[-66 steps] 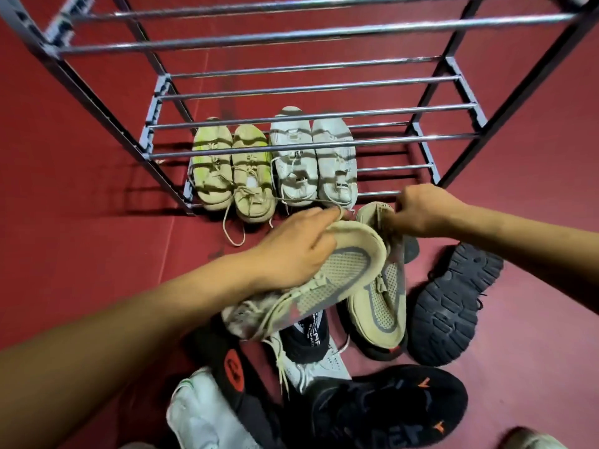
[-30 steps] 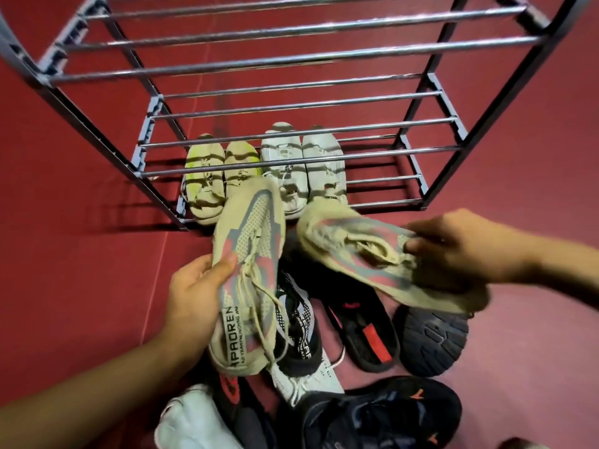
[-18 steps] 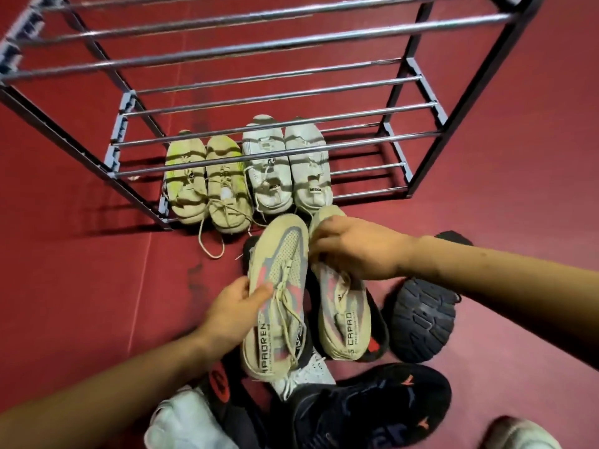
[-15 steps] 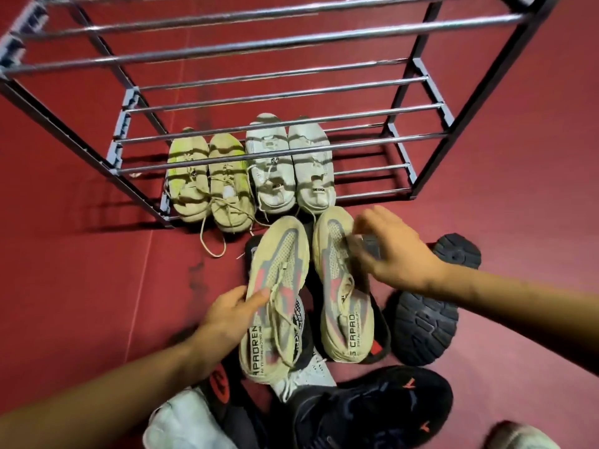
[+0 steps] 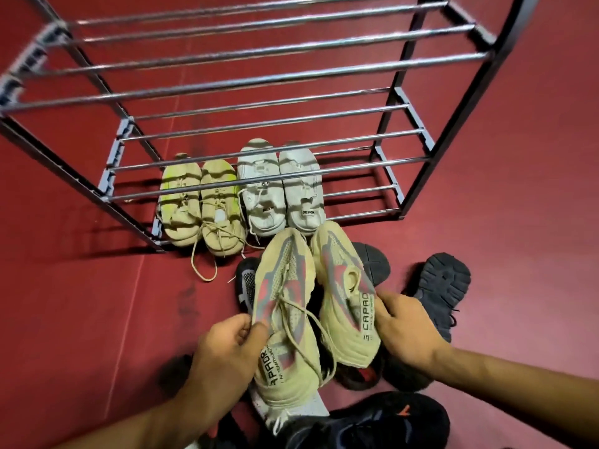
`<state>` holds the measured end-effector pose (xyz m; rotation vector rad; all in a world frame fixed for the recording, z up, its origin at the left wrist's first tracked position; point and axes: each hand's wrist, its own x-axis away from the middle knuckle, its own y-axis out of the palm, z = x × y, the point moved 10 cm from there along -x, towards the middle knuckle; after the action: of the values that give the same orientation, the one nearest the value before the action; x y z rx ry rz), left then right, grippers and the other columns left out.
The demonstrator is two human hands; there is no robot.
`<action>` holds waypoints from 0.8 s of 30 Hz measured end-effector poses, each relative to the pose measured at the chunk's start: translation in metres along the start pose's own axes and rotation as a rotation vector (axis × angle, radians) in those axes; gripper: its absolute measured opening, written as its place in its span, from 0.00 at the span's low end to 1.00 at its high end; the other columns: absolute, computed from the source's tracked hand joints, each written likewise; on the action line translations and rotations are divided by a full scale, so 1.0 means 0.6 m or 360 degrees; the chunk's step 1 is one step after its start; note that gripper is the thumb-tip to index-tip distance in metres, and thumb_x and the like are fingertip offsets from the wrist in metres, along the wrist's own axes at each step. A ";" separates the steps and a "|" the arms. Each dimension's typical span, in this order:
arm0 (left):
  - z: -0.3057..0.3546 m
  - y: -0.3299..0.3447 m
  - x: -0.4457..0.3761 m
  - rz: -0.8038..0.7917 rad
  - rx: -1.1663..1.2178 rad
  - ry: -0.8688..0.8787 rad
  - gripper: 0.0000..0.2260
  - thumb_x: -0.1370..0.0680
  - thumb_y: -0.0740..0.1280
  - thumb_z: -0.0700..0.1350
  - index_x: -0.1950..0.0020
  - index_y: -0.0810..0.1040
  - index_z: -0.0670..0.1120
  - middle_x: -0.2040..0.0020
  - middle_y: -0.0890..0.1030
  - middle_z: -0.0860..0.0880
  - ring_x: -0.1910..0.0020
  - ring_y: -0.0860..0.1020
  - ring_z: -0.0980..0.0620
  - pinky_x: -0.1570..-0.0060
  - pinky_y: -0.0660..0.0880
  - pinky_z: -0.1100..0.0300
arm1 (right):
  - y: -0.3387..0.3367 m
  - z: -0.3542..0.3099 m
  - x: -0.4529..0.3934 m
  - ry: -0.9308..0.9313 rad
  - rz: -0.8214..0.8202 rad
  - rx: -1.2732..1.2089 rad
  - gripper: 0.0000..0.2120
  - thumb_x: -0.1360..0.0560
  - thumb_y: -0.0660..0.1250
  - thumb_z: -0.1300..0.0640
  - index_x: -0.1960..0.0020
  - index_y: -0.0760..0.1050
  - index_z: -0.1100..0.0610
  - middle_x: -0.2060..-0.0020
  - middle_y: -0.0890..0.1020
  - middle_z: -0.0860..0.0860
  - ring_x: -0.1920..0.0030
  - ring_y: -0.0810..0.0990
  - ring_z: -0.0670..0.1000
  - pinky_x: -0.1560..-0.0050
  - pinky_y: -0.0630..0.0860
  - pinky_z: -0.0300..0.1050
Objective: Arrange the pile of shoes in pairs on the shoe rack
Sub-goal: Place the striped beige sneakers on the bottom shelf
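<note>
Two matching beige knit sneakers with red and grey stripes lie side by side, toes toward the rack. My left hand (image 5: 227, 345) grips the left beige sneaker (image 5: 285, 306) at its side. My right hand (image 5: 405, 325) holds the right beige sneaker (image 5: 340, 286) at its heel side. The metal shoe rack (image 5: 402, 160) stands ahead; on its bottom tier sit a yellow-beige pair (image 5: 202, 205) on the left and a white pair (image 5: 280, 186) beside it.
Under and around the beige pair lies a pile of dark shoes: a black shoe sole-up (image 5: 444, 286) at right, a black sneaker with orange marks (image 5: 382, 422) at the bottom, a black mesh shoe (image 5: 248, 283). The right part of the rack's bottom tier (image 5: 363, 189) shows bare bars. Red floor all around.
Both beige sneakers were turned upright and brought side by side. My right hand shifted from the toe area to the heel side of the right one; both shoes now point at the rack.
</note>
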<state>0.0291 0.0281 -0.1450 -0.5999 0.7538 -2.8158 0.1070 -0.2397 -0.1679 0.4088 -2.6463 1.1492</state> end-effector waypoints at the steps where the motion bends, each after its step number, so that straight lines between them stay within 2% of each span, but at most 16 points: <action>1: 0.015 -0.002 -0.006 0.0026 -0.0003 0.0012 0.19 0.24 0.68 0.48 0.67 0.64 0.40 0.74 0.62 0.53 0.73 0.61 0.56 0.72 0.61 0.57 | -0.019 -0.001 -0.006 0.0007 0.0065 -0.0002 0.20 0.17 0.58 0.52 0.67 0.67 0.58 0.74 0.71 0.49 0.71 0.66 0.49 0.68 0.64 0.45; 3: 0.036 -0.010 -0.026 0.0120 -0.0100 0.0047 0.17 0.24 0.68 0.46 0.66 0.68 0.38 0.76 0.63 0.53 0.74 0.61 0.57 0.73 0.60 0.61 | -0.052 -0.004 -0.027 -0.0024 0.0153 0.0094 0.20 0.17 0.58 0.53 0.67 0.67 0.58 0.74 0.73 0.49 0.71 0.69 0.50 0.67 0.63 0.48; 6: 0.078 -0.007 -0.060 0.0182 -0.0074 0.0156 0.17 0.24 0.68 0.49 0.66 0.72 0.37 0.77 0.65 0.54 0.75 0.61 0.56 0.71 0.63 0.57 | -0.105 -0.011 -0.082 -0.0118 0.0259 0.0331 0.19 0.17 0.58 0.51 0.66 0.69 0.55 0.70 0.79 0.52 0.68 0.75 0.56 0.66 0.66 0.50; 9: 0.124 0.009 -0.103 0.0235 -0.0013 0.0230 0.18 0.24 0.67 0.50 0.68 0.73 0.40 0.79 0.68 0.55 0.76 0.64 0.56 0.72 0.62 0.59 | -0.163 -0.024 -0.149 -0.0157 0.0477 0.0396 0.20 0.18 0.59 0.52 0.67 0.69 0.58 0.70 0.79 0.56 0.67 0.75 0.61 0.66 0.69 0.51; 11: 0.155 0.020 -0.134 0.0310 -0.0036 0.0295 0.19 0.26 0.66 0.54 0.69 0.74 0.40 0.77 0.71 0.51 0.74 0.68 0.52 0.70 0.66 0.54 | -0.190 -0.039 -0.192 -0.0124 0.0564 0.0432 0.20 0.18 0.60 0.51 0.67 0.69 0.57 0.69 0.78 0.57 0.65 0.75 0.62 0.65 0.68 0.49; 14: 0.178 0.049 -0.176 0.0341 -0.0083 0.0279 0.19 0.25 0.66 0.54 0.67 0.78 0.41 0.73 0.78 0.47 0.68 0.76 0.43 0.67 0.70 0.52 | -0.211 -0.031 -0.248 0.0094 0.0629 0.0448 0.18 0.18 0.60 0.50 0.62 0.74 0.58 0.64 0.79 0.59 0.61 0.77 0.62 0.61 0.69 0.47; 17: 0.188 0.077 -0.210 0.0338 -0.0131 0.0247 0.19 0.24 0.66 0.53 0.69 0.75 0.41 0.75 0.74 0.47 0.71 0.71 0.45 0.69 0.64 0.55 | -0.224 0.015 -0.275 0.0398 0.0742 0.0384 0.17 0.20 0.60 0.51 0.53 0.80 0.63 0.55 0.82 0.64 0.56 0.81 0.65 0.59 0.72 0.48; 19: 0.195 0.092 -0.233 0.0352 -0.0128 0.0209 0.21 0.23 0.65 0.54 0.70 0.73 0.41 0.75 0.71 0.47 0.72 0.70 0.45 0.70 0.64 0.55 | -0.223 0.043 -0.272 0.0538 0.0776 0.0331 0.17 0.19 0.61 0.52 0.48 0.81 0.65 0.50 0.83 0.65 0.50 0.82 0.67 0.55 0.75 0.51; 22: 0.213 0.107 -0.271 0.0388 -0.0125 0.0080 0.23 0.22 0.65 0.54 0.73 0.67 0.44 0.76 0.67 0.49 0.72 0.68 0.45 0.72 0.61 0.56 | -0.207 0.051 -0.264 0.0441 0.0772 0.0342 0.16 0.18 0.58 0.54 0.46 0.80 0.63 0.49 0.81 0.64 0.48 0.80 0.67 0.53 0.74 0.52; 24: 0.231 0.118 -0.297 0.0403 -0.0084 -0.0010 0.21 0.22 0.65 0.54 0.71 0.71 0.44 0.71 0.74 0.46 0.65 0.74 0.41 0.67 0.65 0.56 | -0.192 0.058 -0.255 0.0357 0.0770 0.0245 0.16 0.17 0.56 0.53 0.43 0.78 0.62 0.45 0.78 0.63 0.46 0.78 0.66 0.50 0.73 0.53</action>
<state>0.2526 -0.0484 -0.1316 -0.4831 0.8412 -2.5692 0.2860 -0.3156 -0.1613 -0.3420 -2.5312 1.4378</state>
